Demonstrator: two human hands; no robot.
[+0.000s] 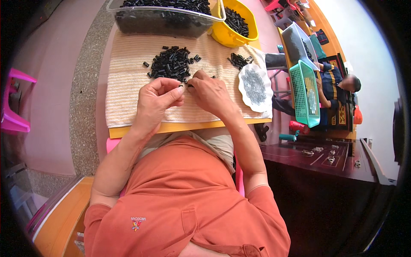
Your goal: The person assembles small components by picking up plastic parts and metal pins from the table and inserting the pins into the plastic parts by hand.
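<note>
My left hand (159, 101) is closed in a pinch, with a tiny dark piece showing at the thumb and fingertip. Close beside it, my right hand (210, 92) pinches a small black part (190, 86), mostly hidden by the fingers. Just beyond both hands lies a heap of short black tube-like parts (171, 63) on a striped cream towel (122, 92). To the right sits a smaller group of black parts (238, 60). A white wavy-edged plate (268, 85) next to it holds many thin silvery pieces (253, 85).
A clear plastic bin (219, 18) and a yellow bucket (227, 39), both filled with black parts, stand at the far edge. A pink stool (20, 124) is at left. On the right, another person (336, 83) sits by a green basket (298, 96); a dark table (299, 156) stands nearer.
</note>
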